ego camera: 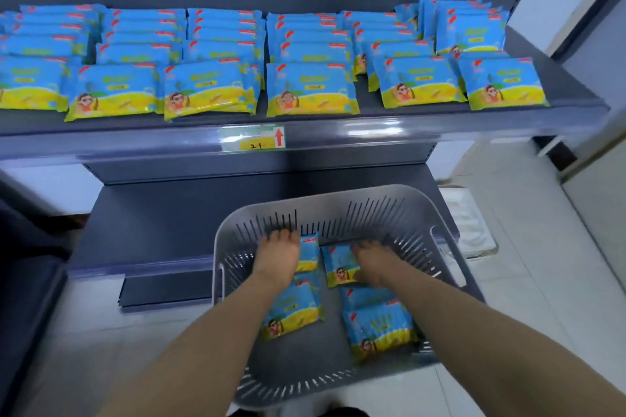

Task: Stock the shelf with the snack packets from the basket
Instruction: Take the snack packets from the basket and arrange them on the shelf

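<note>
Plainly, both hands are down in the grey basket (423,223). The left hand (279,256) lies over the far-left packet (309,252) by the basket's far wall, and the right hand (369,264) rests on the far-right packet (337,267) just beside it. From this angle I cannot tell whether either hand has curled its fingers round a packet or only lies flat on top. A near-left packet (294,311) and a small near stack (379,325) wait by the basket's near wall. The shelf (440,132) above is already crowded, and its front row (311,88) sits close to the front edge. The likeliest trouble is grip. The film looks slick and puffy, so a shallow pinch could let a packet slide out on the way up, the more so with one in each hand. The left hand is tight against the far wall and may snag the slots. On the shelf, pushing a new packet in could nudge the front row over the front edge. The gaps toward the right end look the safer places.
</note>
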### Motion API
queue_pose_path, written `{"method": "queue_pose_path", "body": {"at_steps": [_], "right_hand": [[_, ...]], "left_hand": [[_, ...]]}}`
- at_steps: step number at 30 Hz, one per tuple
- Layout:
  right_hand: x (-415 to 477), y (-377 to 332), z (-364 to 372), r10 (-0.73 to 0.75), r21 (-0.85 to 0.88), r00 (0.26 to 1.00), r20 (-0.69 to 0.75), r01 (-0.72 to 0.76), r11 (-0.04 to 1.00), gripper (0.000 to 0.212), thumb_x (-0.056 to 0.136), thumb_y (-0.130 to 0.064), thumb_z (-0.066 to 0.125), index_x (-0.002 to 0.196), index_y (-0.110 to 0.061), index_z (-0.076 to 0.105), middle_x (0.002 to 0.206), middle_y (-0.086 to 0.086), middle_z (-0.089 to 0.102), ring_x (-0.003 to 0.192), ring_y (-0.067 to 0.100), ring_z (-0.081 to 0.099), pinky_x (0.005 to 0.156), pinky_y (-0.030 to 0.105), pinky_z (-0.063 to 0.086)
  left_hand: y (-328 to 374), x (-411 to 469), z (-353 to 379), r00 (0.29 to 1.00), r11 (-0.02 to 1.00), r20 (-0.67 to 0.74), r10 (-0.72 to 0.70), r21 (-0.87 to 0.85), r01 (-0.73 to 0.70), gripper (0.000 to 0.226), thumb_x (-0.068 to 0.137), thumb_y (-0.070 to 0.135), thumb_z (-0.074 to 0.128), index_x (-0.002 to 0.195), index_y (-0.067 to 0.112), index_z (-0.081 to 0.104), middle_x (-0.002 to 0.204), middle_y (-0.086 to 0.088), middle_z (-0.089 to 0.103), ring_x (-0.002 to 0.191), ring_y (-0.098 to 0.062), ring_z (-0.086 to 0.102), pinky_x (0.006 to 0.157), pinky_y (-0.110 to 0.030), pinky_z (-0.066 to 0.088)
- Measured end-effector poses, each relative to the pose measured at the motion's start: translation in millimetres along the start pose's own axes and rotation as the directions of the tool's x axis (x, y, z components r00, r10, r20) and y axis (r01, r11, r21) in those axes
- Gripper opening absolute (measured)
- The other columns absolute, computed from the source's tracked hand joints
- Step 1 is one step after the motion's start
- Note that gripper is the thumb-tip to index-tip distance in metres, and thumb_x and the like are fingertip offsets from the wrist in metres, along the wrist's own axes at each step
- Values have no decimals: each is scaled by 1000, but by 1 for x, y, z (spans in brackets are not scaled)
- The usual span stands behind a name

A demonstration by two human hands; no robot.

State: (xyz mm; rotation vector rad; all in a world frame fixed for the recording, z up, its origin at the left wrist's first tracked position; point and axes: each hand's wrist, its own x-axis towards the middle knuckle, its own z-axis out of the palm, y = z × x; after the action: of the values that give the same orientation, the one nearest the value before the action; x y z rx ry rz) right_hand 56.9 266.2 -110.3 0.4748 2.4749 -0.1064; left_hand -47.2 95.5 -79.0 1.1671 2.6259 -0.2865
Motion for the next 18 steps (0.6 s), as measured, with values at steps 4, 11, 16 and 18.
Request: {"method": "queue_pose_path", "body": {"at_steps": [4, 11, 16, 18], "right_hand": [[19, 2, 16, 8, -26, 999, 39, -7, 1000, 80, 89, -35, 58, 150, -8, 13, 154, 15, 20, 141, 33, 21, 111, 48, 29], [30, 6, 23, -11, -119, 993, -115, -2, 993, 80, 77, -36, 72, 140, -7, 32, 137, 14, 36, 127, 34, 37, 105, 46, 33], [21, 7, 6, -54, -108, 992, -116, 41, 993, 47, 88, -15, 57, 132, -8, 43, 133, 15, 50, 122, 33, 50, 99, 41, 40], [10, 8, -13, -72, -99, 988, -134, 59, 993, 42, 88, -10, 52, 129, -11, 45, 129, 15, 57, 118, 32, 56, 94, 39, 44]], "left_hand": [[7, 7, 15, 998, 994, -21, -54, 92, 56, 48, 90, 10, 49, 136, 6, 36, 133, -15, 45, 122, -32, 44, 102, -42, 36], [11, 10, 32, 996, 987, 9, -88, 135, 86, 47, 89, 9, 49, 133, 4, 36, 134, -16, 39, 122, -33, 38, 103, -43, 33], [7, 5, 25, 989, 995, 107, -99, 15, 98, 44, 89, 4, 45, 132, 7, 34, 130, -16, 54, 121, -33, 51, 101, -41, 37], [7, 1, 11, 990, 995, 118, -80, -47, 86, 43, 86, 1, 47, 128, 7, 39, 125, -16, 59, 117, -33, 56, 95, -40, 43]]}}
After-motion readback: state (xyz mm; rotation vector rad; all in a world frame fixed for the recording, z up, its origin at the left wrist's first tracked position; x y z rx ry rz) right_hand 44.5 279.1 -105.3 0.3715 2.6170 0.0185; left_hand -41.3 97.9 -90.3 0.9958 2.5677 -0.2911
